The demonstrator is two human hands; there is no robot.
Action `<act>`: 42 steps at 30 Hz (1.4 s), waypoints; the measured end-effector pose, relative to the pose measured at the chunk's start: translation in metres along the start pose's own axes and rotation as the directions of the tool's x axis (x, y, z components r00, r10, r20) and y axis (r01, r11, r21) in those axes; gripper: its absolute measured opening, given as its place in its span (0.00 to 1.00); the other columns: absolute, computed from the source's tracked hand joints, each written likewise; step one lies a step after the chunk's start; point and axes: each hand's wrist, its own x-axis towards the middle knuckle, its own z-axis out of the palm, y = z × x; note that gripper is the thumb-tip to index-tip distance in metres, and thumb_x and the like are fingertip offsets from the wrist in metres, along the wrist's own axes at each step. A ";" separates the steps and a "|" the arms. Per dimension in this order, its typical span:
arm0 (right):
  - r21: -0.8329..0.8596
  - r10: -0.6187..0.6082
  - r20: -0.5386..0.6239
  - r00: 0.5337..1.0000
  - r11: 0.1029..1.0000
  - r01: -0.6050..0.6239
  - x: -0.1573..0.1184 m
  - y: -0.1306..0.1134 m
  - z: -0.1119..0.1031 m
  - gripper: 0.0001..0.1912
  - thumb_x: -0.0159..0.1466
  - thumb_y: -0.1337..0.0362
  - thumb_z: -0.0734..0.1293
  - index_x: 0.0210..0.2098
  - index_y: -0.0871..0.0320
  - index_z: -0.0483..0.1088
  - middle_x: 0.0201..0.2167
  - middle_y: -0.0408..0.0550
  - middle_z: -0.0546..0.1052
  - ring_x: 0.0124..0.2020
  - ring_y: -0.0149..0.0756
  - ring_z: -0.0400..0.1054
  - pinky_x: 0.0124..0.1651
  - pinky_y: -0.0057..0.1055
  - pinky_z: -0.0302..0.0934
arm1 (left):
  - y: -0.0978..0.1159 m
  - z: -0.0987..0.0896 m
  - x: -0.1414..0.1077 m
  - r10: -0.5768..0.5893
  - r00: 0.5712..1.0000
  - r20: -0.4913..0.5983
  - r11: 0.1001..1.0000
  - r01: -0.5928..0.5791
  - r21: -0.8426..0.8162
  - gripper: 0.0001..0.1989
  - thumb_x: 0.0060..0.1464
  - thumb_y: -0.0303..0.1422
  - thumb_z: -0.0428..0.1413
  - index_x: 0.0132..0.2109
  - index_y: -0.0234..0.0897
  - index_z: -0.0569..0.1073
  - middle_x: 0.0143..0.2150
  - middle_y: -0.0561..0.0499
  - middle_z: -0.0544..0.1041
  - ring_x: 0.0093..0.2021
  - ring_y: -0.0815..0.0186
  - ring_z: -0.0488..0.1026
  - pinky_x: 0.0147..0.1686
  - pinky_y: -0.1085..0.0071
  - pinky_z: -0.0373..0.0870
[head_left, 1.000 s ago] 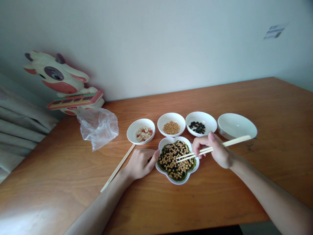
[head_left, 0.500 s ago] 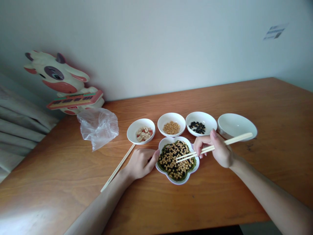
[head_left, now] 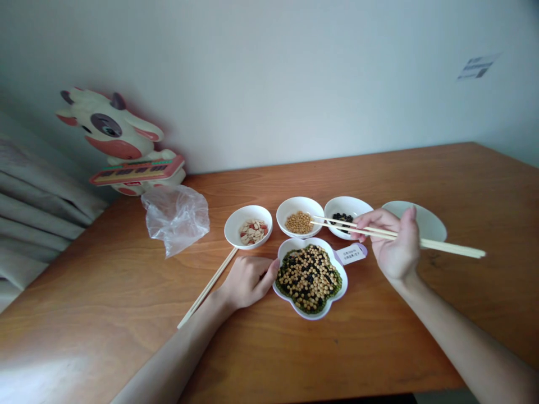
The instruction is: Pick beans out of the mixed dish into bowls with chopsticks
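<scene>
My right hand point(head_left: 396, 247) grips a pair of wooden chopsticks point(head_left: 457, 248). Their tips reach the right rim of a white bowl point(head_left: 285, 213) of yellow soybeans; whether they pinch a bean is too small to tell. My left hand point(head_left: 248, 280) rests on the table with fingers curled, its thumb pressed on the left rim of a flower-shaped dish point(head_left: 311, 316). Yellow and black beans over small green ones fill that dish, and a labelled handle point(head_left: 352, 254) sticks out at its right. Behind the chopsticks stands a white bowl point(head_left: 349, 202) of black beans.
Left of the soybeans is a white bowl point(head_left: 233, 224) with pale and reddish pieces. Another white bowl point(head_left: 433, 221) stands far right, partly behind my right hand. A second chopstick pair point(head_left: 208, 286), a clear plastic bag point(head_left: 179, 216) and a cow-shaped toy keyboard point(head_left: 126, 148) are leftward.
My right hand has moved up and right, lifting the chopstick tips from the flower-shaped dish to the soybean bowl's rim. The dish's handle now shows. The view has shifted slightly.
</scene>
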 end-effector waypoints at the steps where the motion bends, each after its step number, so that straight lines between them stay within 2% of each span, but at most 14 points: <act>1: 0.000 -0.011 0.005 1.000 1.000 0.011 -0.001 0.001 0.000 0.39 0.75 0.37 0.48 0.29 0.51 0.78 0.28 0.54 0.77 0.29 0.46 0.71 0.32 0.43 0.60 | -0.001 0.000 0.000 0.000 1.000 0.000 1.000 0.000 0.002 0.25 0.77 0.39 0.41 0.28 0.36 0.62 0.25 0.53 0.68 0.25 0.70 0.61 0.30 0.69 0.55; 6: 0.000 -0.046 0.049 0.998 0.999 0.046 -0.004 0.001 -0.008 0.40 0.75 0.37 0.48 0.28 0.54 0.78 0.26 0.53 0.76 0.26 0.43 0.69 0.29 0.40 0.59 | -0.002 0.001 0.000 0.013 1.000 -0.008 1.000 -0.013 0.011 0.26 0.77 0.39 0.40 0.28 0.36 0.64 0.25 0.52 0.69 0.24 0.70 0.61 0.30 0.69 0.55; 11: -0.029 0.023 0.233 0.972 0.999 -0.016 -0.006 -0.002 -0.013 0.44 0.74 0.35 0.45 0.26 0.55 0.77 0.25 0.52 0.74 0.25 0.42 0.67 0.28 0.39 0.60 | -0.002 0.001 -0.001 0.016 1.000 -0.018 1.000 -0.016 0.013 0.27 0.77 0.40 0.40 0.28 0.36 0.65 0.25 0.52 0.69 0.24 0.70 0.60 0.30 0.68 0.55; 13: -0.062 0.053 0.354 0.934 0.998 -0.033 -0.007 -0.002 -0.014 0.45 0.75 0.35 0.44 0.26 0.55 0.78 0.23 0.52 0.73 0.26 0.43 0.67 0.30 0.39 0.61 | -0.002 0.002 0.000 0.013 1.000 -0.019 1.000 -0.013 0.014 0.27 0.77 0.40 0.40 0.28 0.36 0.65 0.25 0.52 0.69 0.24 0.70 0.60 0.30 0.68 0.55; 15: -0.102 0.096 0.475 0.875 0.993 -0.054 -0.009 -0.002 -0.016 0.45 0.75 0.36 0.43 0.26 0.55 0.77 0.23 0.52 0.72 0.28 0.44 0.67 0.32 0.40 0.62 | -0.002 0.002 0.000 0.009 1.000 -0.015 1.000 -0.009 0.011 0.26 0.77 0.39 0.40 0.28 0.37 0.65 0.25 0.52 0.69 0.24 0.70 0.59 0.30 0.68 0.55; 18: -0.164 0.151 0.584 0.797 0.984 -0.066 -0.009 -0.001 -0.021 0.46 0.75 0.37 0.40 0.26 0.54 0.77 0.24 0.52 0.73 0.29 0.44 0.67 0.33 0.40 0.62 | -0.002 0.002 0.000 0.013 1.000 -0.015 1.000 -0.013 0.008 0.26 0.77 0.39 0.40 0.28 0.37 0.65 0.24 0.53 0.68 0.24 0.70 0.59 0.30 0.68 0.55; 26: -0.213 0.198 0.641 0.742 0.974 -0.076 -0.005 -0.005 -0.025 0.46 0.74 0.35 0.40 0.27 0.55 0.75 0.26 0.52 0.75 0.29 0.44 0.67 0.36 0.41 0.61 | -0.001 0.001 0.000 0.012 1.000 -0.013 1.000 -0.012 0.023 0.27 0.77 0.40 0.40 0.28 0.36 0.65 0.25 0.52 0.70 0.24 0.70 0.60 0.29 0.69 0.54; 36: -0.271 0.239 0.636 0.733 0.959 -0.078 -0.006 0.002 -0.025 0.46 0.74 0.36 0.39 0.28 0.53 0.76 0.28 0.52 0.76 0.30 0.44 0.68 0.36 0.42 0.62 | 0.001 -0.001 -0.001 -0.013 1.000 -0.001 1.000 0.013 0.019 0.26 0.77 0.40 0.40 0.28 0.36 0.63 0.25 0.52 0.69 0.25 0.70 0.58 0.30 0.68 0.53; 42: -0.285 0.231 0.620 0.750 0.957 -0.059 -0.007 0.001 -0.023 0.44 0.76 0.39 0.40 0.28 0.53 0.76 0.28 0.52 0.76 0.31 0.44 0.69 0.37 0.42 0.62 | 0.002 -0.002 0.000 -0.010 1.000 -0.004 1.000 0.010 0.015 0.26 0.77 0.40 0.40 0.28 0.36 0.63 0.25 0.53 0.68 0.24 0.71 0.58 0.30 0.68 0.53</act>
